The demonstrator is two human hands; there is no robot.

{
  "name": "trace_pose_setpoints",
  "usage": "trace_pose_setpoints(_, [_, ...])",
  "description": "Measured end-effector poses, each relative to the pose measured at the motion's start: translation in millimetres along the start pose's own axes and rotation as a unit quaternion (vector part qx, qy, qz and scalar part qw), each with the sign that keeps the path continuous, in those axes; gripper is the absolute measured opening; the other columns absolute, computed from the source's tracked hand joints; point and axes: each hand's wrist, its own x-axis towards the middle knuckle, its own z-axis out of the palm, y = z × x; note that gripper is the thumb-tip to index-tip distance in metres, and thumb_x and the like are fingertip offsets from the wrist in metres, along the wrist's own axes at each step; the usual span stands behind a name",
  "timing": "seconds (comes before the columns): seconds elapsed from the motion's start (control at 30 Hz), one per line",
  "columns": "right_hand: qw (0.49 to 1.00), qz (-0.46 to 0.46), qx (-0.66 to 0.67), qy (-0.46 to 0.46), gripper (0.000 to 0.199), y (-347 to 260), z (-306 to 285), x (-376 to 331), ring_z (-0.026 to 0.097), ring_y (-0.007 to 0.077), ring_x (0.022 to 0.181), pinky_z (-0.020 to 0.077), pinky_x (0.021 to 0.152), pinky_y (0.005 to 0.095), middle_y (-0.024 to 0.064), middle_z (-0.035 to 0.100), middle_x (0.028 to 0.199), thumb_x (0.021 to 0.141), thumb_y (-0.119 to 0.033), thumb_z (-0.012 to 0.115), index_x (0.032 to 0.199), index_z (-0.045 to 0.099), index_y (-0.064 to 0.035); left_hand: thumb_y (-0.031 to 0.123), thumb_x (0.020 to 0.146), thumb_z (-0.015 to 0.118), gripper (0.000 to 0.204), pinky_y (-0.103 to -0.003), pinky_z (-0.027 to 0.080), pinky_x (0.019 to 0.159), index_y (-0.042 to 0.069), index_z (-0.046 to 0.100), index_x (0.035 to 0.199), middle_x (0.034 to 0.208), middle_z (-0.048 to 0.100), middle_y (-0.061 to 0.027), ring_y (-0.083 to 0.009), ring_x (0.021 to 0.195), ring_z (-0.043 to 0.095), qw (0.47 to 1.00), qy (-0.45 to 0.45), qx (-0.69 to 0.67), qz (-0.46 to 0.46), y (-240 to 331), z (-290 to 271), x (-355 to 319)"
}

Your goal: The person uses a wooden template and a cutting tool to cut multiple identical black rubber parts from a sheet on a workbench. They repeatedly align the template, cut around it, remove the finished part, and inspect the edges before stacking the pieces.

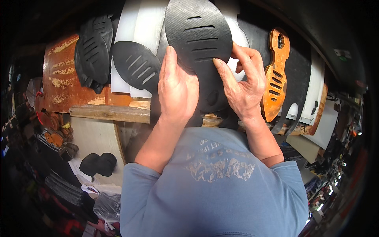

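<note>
A black rubber sole-shaped piece [199, 33] with a textured face and several cut slots is held up in front of me, its wide end away from me. My left hand [178, 89] supports its left edge, with one digit upright beside it and the others partly hidden. At the right edge, my right hand [246, 81] grips the piece between thumb and fingers, the thumb tip near the lowest slot. Black material [211, 85] continues below, between my hands; I cannot tell whether it is the same piece. Another black slotted piece [136, 65] lies left of my left hand.
Overlapping black slotted pieces [93, 51] lie at the left of the worn wooden bench [59, 75]. White sheets [146, 23] are under the middle pieces. An orange slotted template [275, 79] lies to the right. A wooden rail [110, 112] edges the bench; below left is a black object [98, 164].
</note>
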Motion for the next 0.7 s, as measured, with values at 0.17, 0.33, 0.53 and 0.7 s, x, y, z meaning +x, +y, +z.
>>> trace_pose_setpoints(0.17, [0.989, 0.083, 0.126, 0.004, 0.041, -7, -2, 1, 0.068, 0.0157, 0.082, 0.0549, 0.072, 0.0260, 0.0091, 0.070, 0.098, 0.086, 0.001, 0.083, 0.125, 0.070, 0.0022, 0.032, 0.119, 0.028, 0.049, -0.043, 0.035, 0.125, 0.000, 0.050, 0.149, 0.152, 0.056, -0.0109, -0.0231, 0.141, 0.051, 0.999, -0.040, 0.013, 0.001, -1, -4, 6])
trace_pose_setpoints(0.33, [0.845, 0.308, 0.436, -0.009, 0.031, -3, -20, 10, 0.063, 0.0098, 0.072, 0.0524, 0.063, 0.0220, 0.0059, 0.070, 0.103, 0.097, -0.002, 0.076, 0.127, 0.068, 0.0042, 0.027, 0.118, 0.037, 0.051, -0.042, 0.030, 0.129, -0.006, 0.041, 0.157, 0.158, 0.049, -0.0192, -0.0266, 0.150, 0.043, 0.973, 0.051, 0.194, 0.118, 2, -15, 15])
trace_pose_setpoints(0.53, [0.806, 0.323, 0.497, 0.014, 0.033, 12, -26, 15, 0.061, 0.0079, 0.073, 0.0508, 0.058, 0.0204, 0.0070, 0.071, 0.106, 0.098, -0.001, 0.073, 0.131, 0.069, 0.0029, 0.024, 0.115, 0.050, 0.054, -0.036, 0.032, 0.124, -0.010, 0.042, 0.156, 0.158, 0.050, -0.0214, -0.0247, 0.147, 0.046, 0.924, 0.055, 0.320, 0.200, 8, -17, 10])
trace_pose_setpoints(0.7, [0.762, 0.356, 0.541, 0.000, 0.031, 15, -28, 18, 0.061, 0.0063, 0.072, 0.0505, 0.058, 0.0190, 0.0058, 0.072, 0.104, 0.100, -0.003, 0.071, 0.131, 0.069, 0.0023, 0.024, 0.116, 0.046, 0.055, -0.042, 0.033, 0.125, -0.011, 0.038, 0.158, 0.157, 0.050, -0.0228, -0.0292, 0.148, 0.046, 0.902, 0.064, 0.366, 0.220, 3, -5, 1])
